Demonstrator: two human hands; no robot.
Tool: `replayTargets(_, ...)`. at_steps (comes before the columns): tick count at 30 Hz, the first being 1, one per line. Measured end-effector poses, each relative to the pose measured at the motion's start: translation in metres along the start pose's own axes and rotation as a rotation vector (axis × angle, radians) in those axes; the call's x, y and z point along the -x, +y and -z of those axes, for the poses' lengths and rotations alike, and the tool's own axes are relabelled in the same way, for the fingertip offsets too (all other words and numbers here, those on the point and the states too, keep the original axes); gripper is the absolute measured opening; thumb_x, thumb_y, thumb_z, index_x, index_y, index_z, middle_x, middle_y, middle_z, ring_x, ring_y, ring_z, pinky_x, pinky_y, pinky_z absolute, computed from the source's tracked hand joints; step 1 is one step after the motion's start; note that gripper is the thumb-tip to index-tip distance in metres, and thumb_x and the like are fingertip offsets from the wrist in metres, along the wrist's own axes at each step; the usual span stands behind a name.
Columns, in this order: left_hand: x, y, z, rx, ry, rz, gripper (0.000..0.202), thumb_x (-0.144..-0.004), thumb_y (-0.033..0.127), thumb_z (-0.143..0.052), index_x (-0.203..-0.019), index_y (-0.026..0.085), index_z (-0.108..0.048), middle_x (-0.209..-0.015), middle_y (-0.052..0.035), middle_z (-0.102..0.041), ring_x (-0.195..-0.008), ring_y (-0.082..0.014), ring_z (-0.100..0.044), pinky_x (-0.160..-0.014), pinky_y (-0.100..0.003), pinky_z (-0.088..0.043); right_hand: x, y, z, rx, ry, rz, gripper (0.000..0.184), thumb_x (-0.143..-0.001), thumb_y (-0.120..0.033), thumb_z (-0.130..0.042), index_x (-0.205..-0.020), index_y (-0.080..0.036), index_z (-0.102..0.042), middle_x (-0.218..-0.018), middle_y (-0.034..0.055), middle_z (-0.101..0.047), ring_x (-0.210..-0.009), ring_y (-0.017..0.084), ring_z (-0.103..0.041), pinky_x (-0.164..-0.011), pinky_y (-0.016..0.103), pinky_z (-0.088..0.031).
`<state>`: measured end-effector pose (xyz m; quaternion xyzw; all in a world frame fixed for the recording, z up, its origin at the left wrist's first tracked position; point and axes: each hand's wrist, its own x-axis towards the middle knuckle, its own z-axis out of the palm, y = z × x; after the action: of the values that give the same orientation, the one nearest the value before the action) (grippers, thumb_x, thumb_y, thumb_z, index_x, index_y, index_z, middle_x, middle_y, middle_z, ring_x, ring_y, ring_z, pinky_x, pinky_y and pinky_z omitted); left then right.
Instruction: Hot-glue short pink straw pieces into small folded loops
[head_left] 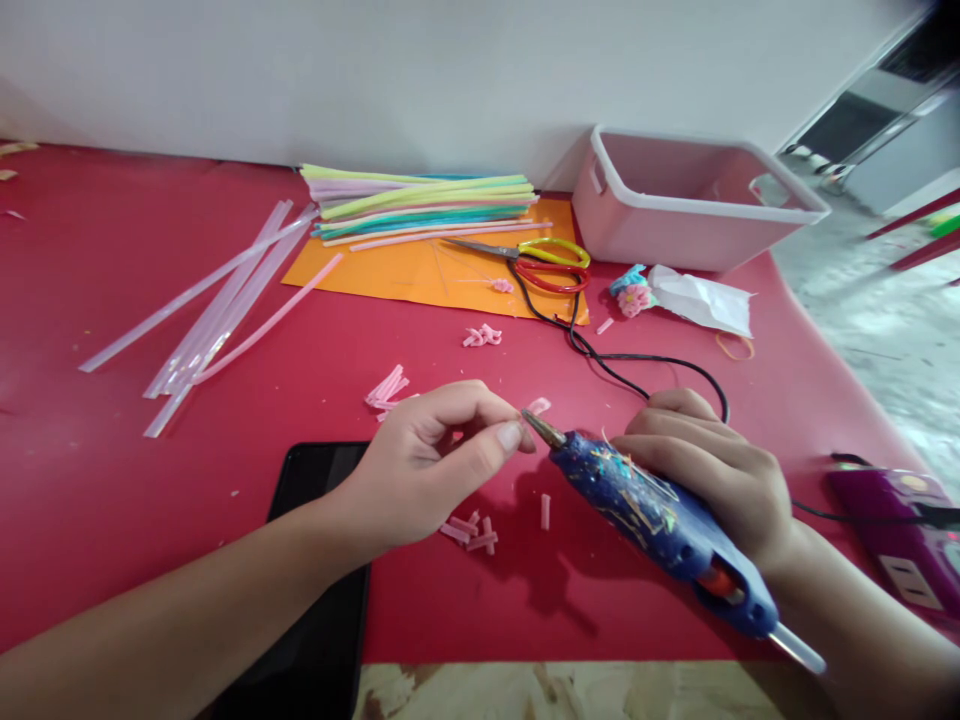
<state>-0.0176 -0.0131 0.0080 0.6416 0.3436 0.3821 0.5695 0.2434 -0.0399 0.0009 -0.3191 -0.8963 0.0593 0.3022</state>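
My right hand (712, 470) grips a blue hot glue gun (660, 520), its metal nozzle pointing left toward my left hand. My left hand (435, 465) pinches a small pink straw piece (538, 406) between thumb and forefinger, right at the nozzle tip. Both hands hover over a red table (112, 450). Short pink straw bits (472, 528) lie under my left hand, and others (386, 390) lie just beyond it. The gun's black cord (622, 365) runs back across the table.
A black phone (322, 600) lies under my left forearm. Orange paper (420, 270), a stack of coloured straws (420, 200), scissors (540, 260), clear glue sticks (217, 300) and a pink tub (690, 200) sit further back. A purple device (900, 540) lies at right.
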Motion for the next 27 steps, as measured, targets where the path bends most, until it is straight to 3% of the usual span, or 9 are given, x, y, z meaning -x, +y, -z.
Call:
replayTargets(11, 0.0011, -0.0014, -0.0002, -0.002, 0.021, 0.027, 0.017, -0.092, 0.021, -0.058, -0.078, 0.016, -0.066, -0.072, 0.0018, -0.06, -0.057, -0.0071, -0.048, -0.054, -0.021, -0.04, -0.001, -0.0005, 0.0008, 0.007, 0.045, 0.008, 0.011, -0.097, -0.02, -0.049, -0.103, -0.016, -0.057, -0.07, 0.0027, -0.058, -0.061, 0.018, -0.059, -0.07, 0.041, -0.045)
replayTargets(27, 0.0, -0.0019, 0.0003, 0.049, -0.006, -0.022, 0.017, -0.094, 0.018, -0.057, -0.08, 0.016, -0.067, -0.084, 0.0002, -0.072, -0.075, -0.0076, -0.063, -0.061, -0.017, -0.045, -0.0022, -0.0002, -0.0005, 0.029, 0.001, -0.003, 0.013, -0.096, -0.023, -0.048, -0.103, -0.016, -0.056, -0.069, 0.0027, -0.059, -0.06, 0.016, -0.059, -0.073, 0.04, -0.045)
